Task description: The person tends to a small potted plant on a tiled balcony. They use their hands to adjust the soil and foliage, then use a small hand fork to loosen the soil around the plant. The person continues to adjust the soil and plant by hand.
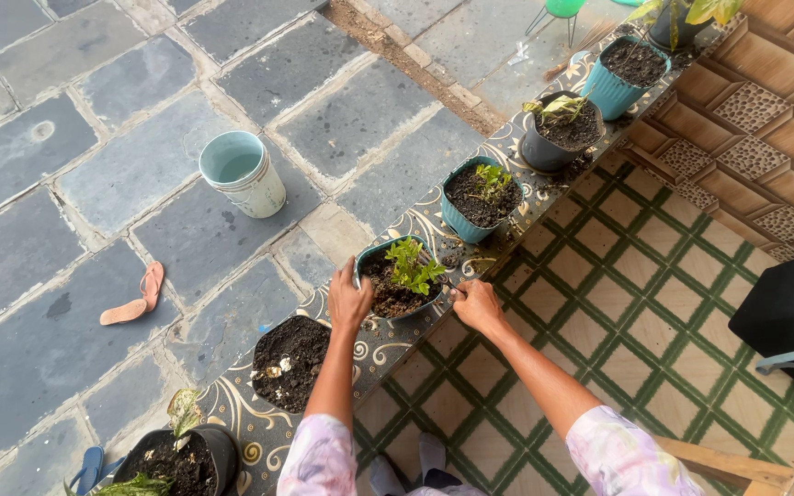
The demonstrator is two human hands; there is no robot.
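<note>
Bottom pot (181,459) (edge-cut), fingertips hidden

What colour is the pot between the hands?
Teal pot, seen in the head view.

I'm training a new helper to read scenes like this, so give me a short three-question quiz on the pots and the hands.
1. True or false: both hands touch the same pot.
2. What grows in the teal pot between the left hand and the right hand? A) a small green plant B) a cactus C) nothing
3. What stands on the stone paving beyond the ledge: a bucket or a chair?

Key:
1. True: each hand is at one side of the teal pot's rim.
2. A, the green plant.
3. A pale bucket, with a pair of sandals lying nearer.
</note>
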